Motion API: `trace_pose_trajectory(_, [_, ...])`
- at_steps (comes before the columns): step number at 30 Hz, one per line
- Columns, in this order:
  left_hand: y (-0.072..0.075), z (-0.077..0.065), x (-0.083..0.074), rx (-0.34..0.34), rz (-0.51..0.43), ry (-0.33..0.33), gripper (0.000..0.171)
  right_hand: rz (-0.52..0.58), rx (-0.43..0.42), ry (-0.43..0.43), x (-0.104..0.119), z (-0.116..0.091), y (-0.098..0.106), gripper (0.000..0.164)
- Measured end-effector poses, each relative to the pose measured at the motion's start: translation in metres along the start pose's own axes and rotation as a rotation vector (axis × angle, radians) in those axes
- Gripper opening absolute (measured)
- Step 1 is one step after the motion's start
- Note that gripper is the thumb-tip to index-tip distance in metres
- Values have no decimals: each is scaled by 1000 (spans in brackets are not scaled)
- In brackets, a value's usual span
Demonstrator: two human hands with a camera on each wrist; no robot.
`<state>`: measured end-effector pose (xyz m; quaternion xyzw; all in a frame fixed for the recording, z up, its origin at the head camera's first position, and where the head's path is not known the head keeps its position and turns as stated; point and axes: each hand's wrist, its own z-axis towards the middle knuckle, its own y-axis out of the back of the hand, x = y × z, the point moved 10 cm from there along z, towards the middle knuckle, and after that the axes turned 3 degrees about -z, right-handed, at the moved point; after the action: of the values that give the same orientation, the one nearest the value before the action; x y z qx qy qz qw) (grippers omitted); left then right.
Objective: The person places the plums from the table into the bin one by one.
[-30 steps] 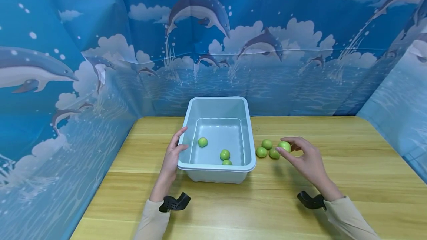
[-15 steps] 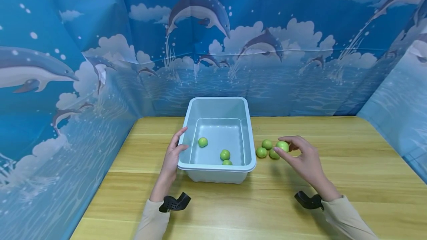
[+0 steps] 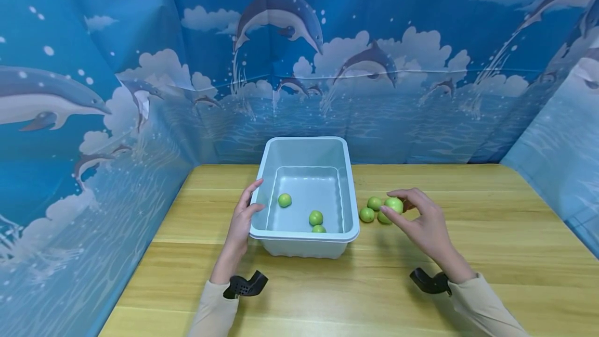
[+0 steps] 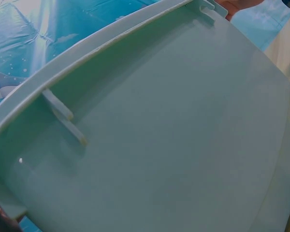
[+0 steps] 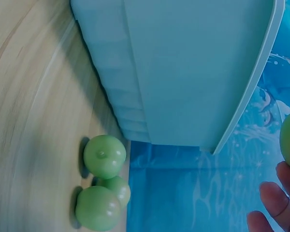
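My left hand [image 3: 239, 222] grips the left rim of a pale blue plastic tub [image 3: 301, 247], thumb over the edge. The tub's outer wall [image 4: 174, 125] fills the left wrist view. Inside lie three small round green fruits, one fruit [image 3: 284, 200] at the left and another fruit [image 3: 315, 217] near the front, close to a third that the front rim partly hides. My right hand [image 3: 427, 225] pinches a lime-like green fruit [image 3: 394, 205] between thumb and fingers, right of the tub. It overlaps a cluster of three similar fruits, including one fruit [image 5: 104, 156], on the table.
The wooden table [image 3: 496, 254] spreads to both sides and in front of the tub. A blue dolphin-print curtain [image 3: 299, 103] hangs behind it and along the sides. A black wrist mount [image 3: 430, 281] sits on the right forearm, another mount [image 3: 248, 283] on the left.
My right hand has moved slightly left towards the tub with the green fruit in its fingers. My left hand and the tub have stayed in place.
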<state>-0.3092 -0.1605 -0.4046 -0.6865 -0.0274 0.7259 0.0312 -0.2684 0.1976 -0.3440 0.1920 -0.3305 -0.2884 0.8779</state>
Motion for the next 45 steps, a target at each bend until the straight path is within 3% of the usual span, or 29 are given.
trace_pose_trajectory(32, [0,-1,2,5,-3,15,54,38,6,23,24,15,-4,30])
trace_pose_trajectory(45, [-1,0,0,7,-10,16,54,80,37,47,36,25,-15,31])
